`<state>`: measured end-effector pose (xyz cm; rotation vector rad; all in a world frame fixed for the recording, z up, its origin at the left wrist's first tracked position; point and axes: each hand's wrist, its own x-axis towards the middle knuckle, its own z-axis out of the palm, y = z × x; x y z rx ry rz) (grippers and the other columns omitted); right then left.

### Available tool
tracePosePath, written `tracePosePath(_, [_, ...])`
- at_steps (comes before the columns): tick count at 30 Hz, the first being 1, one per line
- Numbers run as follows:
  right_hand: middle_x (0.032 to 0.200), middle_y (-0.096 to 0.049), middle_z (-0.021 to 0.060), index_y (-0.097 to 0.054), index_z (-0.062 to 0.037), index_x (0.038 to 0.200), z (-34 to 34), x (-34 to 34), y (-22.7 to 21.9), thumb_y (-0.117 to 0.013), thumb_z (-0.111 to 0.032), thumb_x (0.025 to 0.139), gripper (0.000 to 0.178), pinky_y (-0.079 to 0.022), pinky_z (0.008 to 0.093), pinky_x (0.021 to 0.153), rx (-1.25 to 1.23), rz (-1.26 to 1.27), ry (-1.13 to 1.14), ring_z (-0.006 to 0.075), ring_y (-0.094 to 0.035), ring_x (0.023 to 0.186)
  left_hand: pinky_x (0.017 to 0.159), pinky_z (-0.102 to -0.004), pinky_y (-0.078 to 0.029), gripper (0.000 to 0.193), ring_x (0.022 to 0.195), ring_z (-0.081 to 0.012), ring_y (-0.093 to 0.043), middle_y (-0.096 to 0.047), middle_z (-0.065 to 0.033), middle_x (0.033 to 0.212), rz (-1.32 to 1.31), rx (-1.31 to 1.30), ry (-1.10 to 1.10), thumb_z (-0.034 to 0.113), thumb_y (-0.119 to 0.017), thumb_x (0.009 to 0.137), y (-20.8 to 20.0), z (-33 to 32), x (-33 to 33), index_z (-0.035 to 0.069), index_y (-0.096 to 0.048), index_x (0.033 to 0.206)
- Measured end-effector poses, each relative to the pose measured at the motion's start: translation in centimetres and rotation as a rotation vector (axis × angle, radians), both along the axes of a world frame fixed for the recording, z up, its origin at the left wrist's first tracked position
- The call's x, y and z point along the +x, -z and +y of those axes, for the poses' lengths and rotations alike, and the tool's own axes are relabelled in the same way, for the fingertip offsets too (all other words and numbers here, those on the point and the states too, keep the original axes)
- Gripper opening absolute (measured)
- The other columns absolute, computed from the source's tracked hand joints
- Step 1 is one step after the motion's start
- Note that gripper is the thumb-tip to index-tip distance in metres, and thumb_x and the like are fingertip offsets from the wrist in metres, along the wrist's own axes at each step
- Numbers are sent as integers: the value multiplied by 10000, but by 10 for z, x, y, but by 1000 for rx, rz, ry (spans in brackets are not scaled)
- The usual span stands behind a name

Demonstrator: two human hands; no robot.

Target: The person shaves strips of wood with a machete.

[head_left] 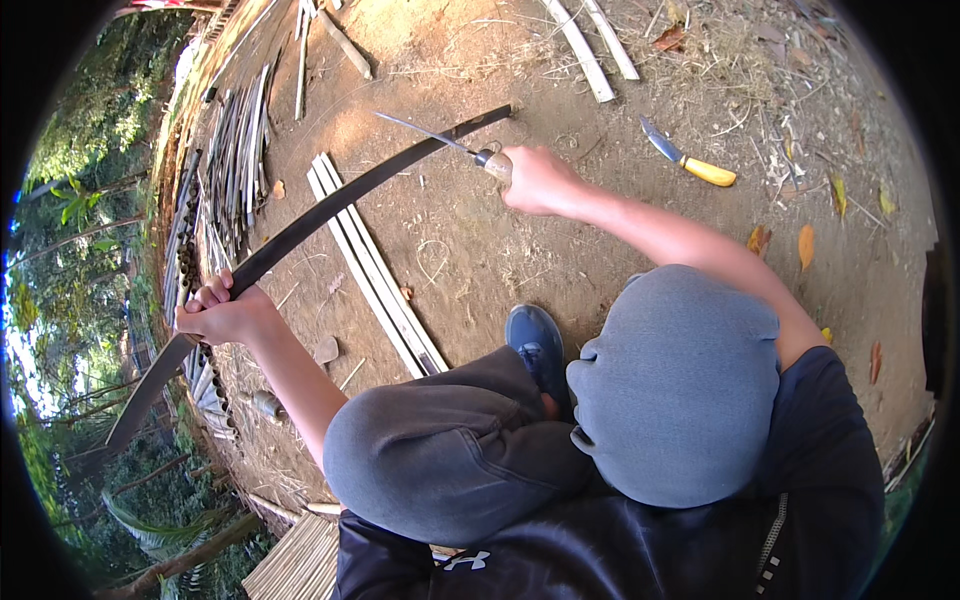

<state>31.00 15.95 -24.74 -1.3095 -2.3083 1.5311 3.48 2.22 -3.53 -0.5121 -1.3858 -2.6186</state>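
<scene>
My left hand (230, 312) is wrapped around a long, dark, flat strip (350, 192), which looks like split bamboo. One end of the strip sticks out past that hand to the lower left; the other reaches up and right. In my right hand (538, 180) is a knife (492, 162) with a light brown handle and a narrow blade. The blade points left and crosses the strip close to its far end; whether it touches cannot be told. Pale split strips (372, 265) lie on the ground beneath the held one.
A second knife (690, 160) with a yellow handle lies on the dirt at the right. Thin sticks (237, 150) are piled at the left, near greenery. More pale strips (582, 50) rest at the far side. My bent knees and a blue shoe (537, 340) are close below.
</scene>
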Motion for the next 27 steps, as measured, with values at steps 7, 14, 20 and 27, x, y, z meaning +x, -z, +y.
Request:
tracePosePath(7, [752,-615,91,-575,10,1091,7,-10,3,-593,-69,855,250,-484,373,500,37,-23,7,202,-595,583,483,-285,-342,312,499,-124,-293,-247,25,573,-31,30,-2,264,-531,872,2,2,-2,176,-307,674])
tracePosePath(14, [787,-620,86,-578,1,1074,9,-9,21,-588,-48,852,228,-446,341,446,78,-36,54,169,-569,566,488,-305,-364,331,509,-143,-286,-238,10,588,-41,4,-70,247,-499,909,0,-1,-2,150,-281,679])
tracePosePath(20, [750,-640,92,-583,-12,1069,-9,-2,24,-591,-43,837,234,-494,366,504,76,-6,32,196,-620,592,486,-299,-374,319,513,-141,-305,-280,13,598,-1,48,-15,227,-557,900,2,-4,-8,147,-308,716])
tracePosePath(27, [740,-544,39,-567,-18,1080,1,-22,27,-554,-55,898,186,-358,312,386,-1,-5,25,115,-435,510,484,-316,-389,381,518,-154,-313,-293,2,606,-22,56,-106,258,-550,972,-2,-5,-16,127,-292,725])
